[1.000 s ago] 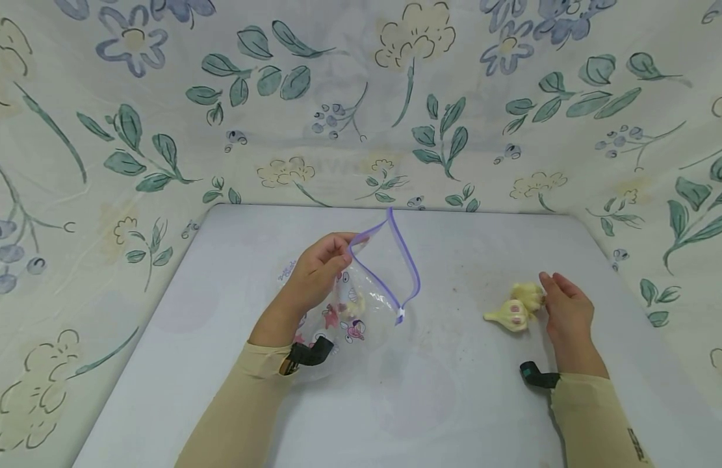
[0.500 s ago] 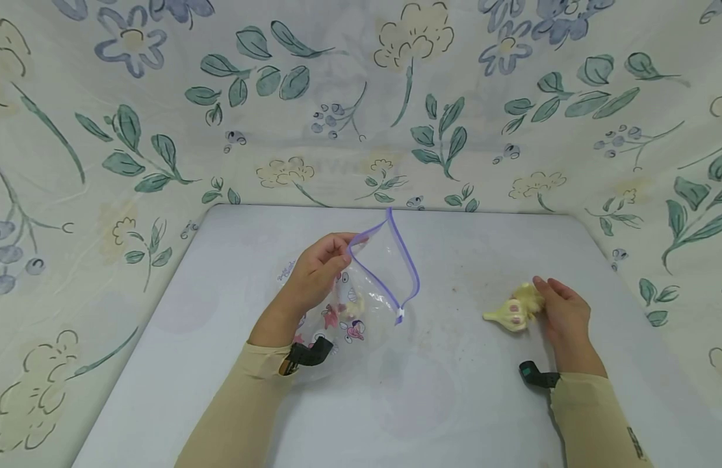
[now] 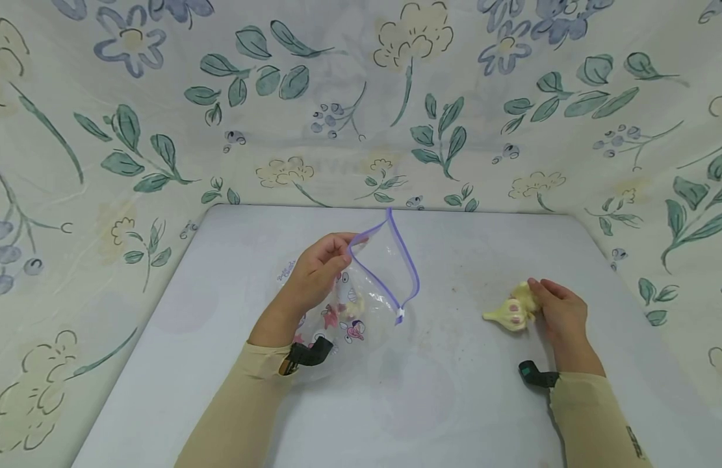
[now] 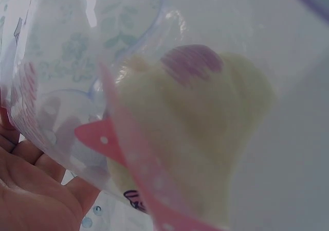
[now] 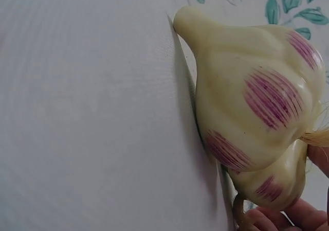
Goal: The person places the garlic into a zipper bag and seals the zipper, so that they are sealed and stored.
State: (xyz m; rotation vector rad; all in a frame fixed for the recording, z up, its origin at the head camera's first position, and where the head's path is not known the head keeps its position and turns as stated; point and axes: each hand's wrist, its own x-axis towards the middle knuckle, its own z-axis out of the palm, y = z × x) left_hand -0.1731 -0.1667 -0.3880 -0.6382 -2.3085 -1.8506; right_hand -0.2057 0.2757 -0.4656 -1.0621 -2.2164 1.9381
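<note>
My left hand (image 3: 316, 273) pinches the rim of a clear zip bag (image 3: 355, 335) with printed cartoon figures. Its purple zip mouth gapes to the right, with a white slider at the lower corner. A pale garlic bulb (image 4: 190, 107) with a purple streak lies inside, seen through the plastic in the left wrist view. On the right, my right hand (image 3: 562, 318) grips the farther garlic bulb (image 5: 275, 184) between thumb and fingers. Just in front lies a nearer garlic bulb (image 5: 252, 92) with purple streaks, its stem pointing left in the head view. The two bulbs touch.
A white table (image 3: 431, 403) lies under both hands, with small specks on it between bag and bulbs. Behind and beside it hangs a floral cloth (image 3: 361, 97). Black wrist cameras (image 3: 310, 351) sit at both sleeve cuffs.
My right hand has moved slightly left and closed around the farther garlic bulb, which has shifted a little. The left hand and the bag have stayed still.
</note>
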